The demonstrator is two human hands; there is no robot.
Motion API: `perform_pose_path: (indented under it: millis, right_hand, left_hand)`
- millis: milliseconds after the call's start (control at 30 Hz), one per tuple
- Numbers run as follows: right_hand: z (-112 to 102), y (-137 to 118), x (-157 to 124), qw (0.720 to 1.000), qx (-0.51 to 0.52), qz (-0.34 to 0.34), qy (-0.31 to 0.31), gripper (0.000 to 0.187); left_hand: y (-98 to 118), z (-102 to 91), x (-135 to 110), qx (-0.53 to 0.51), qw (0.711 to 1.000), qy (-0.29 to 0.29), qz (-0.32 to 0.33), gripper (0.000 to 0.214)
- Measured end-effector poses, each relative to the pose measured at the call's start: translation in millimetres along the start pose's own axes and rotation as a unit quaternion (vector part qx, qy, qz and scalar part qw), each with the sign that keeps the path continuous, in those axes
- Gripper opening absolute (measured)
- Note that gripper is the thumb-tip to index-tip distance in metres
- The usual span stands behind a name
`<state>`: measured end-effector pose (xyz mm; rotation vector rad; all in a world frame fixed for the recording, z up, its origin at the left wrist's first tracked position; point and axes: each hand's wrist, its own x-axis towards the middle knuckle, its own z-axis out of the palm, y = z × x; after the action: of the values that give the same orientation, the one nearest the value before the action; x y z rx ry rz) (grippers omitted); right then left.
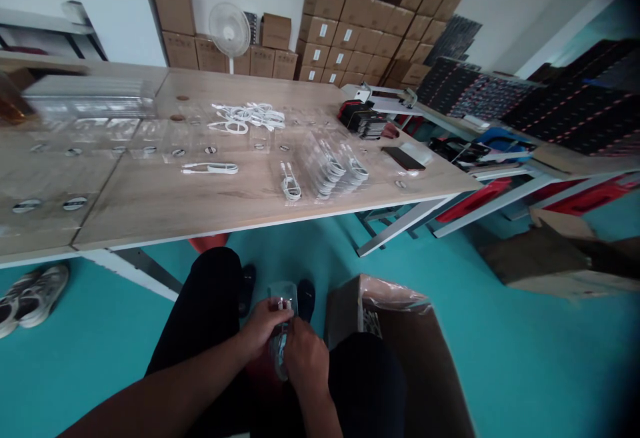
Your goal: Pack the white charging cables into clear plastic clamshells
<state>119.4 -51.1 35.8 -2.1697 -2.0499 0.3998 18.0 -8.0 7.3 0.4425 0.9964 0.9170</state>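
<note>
Low in the view, between my knees, both hands close on one clear plastic blister pack [283, 295] with a white cable inside. My left hand [263, 327] pinches its upper left edge. My right hand [306, 358] wraps round its lower part and hides most of it. An open cardboard box [400, 345] lined with plastic stands right beside my right knee. On the wooden table [175, 205] ahead lie a row of packed cables [340, 171], a single pack [290, 186], a loose white cable [210, 169] and a heap of white cables [247, 117].
Stacks of clear empty blister trays [90, 101] sit at the table's far left. A black phone [403, 158] and dark boxes [364, 120] lie at its right end. Cartons [370, 18] and a fan [229, 30] line the back wall. Someone's shoes [30, 297] rest on the teal floor.
</note>
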Motion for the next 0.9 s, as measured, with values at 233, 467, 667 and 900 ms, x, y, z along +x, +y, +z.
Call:
perform_pose_path:
  millis: [233,467,667,900]
  right_hand:
    - [2,-7,-3,1.000,0.009,-0.007,-0.013,0.030]
    - [9,-5,-14,0.993,0.119,0.014,-0.011,0.019]
    - [31,17,-19,0.947,0.305,0.061,0.082,0.030]
    - [48,30,-12,0.846,0.506,0.164,-0.034,0.045]
  left_hand:
    - [-8,0.7,4,0.065,0.991,0.104,0.051,0.019]
    - [-2,-13.3,18,-0.019,0.988,0.151,0.013,0.023]
    - [2,-17.7,23,-0.098,0.986,0.135,0.007,0.026]
    - [3,-16.4,22,-0.116,0.990,0.083,-0.021,0.029]
